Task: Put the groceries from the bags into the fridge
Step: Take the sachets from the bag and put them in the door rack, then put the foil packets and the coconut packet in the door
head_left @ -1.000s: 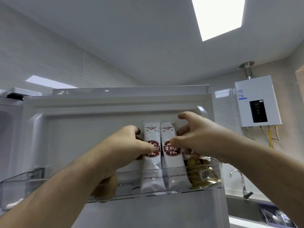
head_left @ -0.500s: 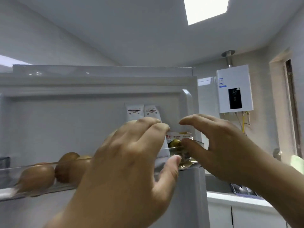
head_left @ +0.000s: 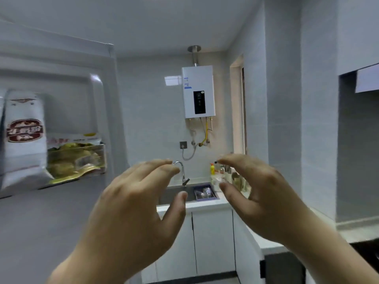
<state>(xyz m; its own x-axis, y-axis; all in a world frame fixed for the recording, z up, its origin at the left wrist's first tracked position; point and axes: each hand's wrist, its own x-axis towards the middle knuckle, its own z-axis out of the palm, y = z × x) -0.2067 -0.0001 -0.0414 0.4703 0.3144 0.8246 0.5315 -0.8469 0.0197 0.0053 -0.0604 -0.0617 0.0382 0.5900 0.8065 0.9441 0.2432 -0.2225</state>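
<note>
Now | left hand point(head_left: 135, 203): fingers loosely spread, holding nothing | right hand point(head_left: 258, 193): likewise, touching nothing

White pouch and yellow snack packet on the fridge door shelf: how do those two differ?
The white pouch stands tall, rising well above the rim of the clear shelf. The yellow snack packet sits lower, to its right. The white pouch is opaque with a dark red emblem, while the yellow snack packet looks partly see-through, with yellowish contents. Both sit side by side in the same door shelf.
</note>
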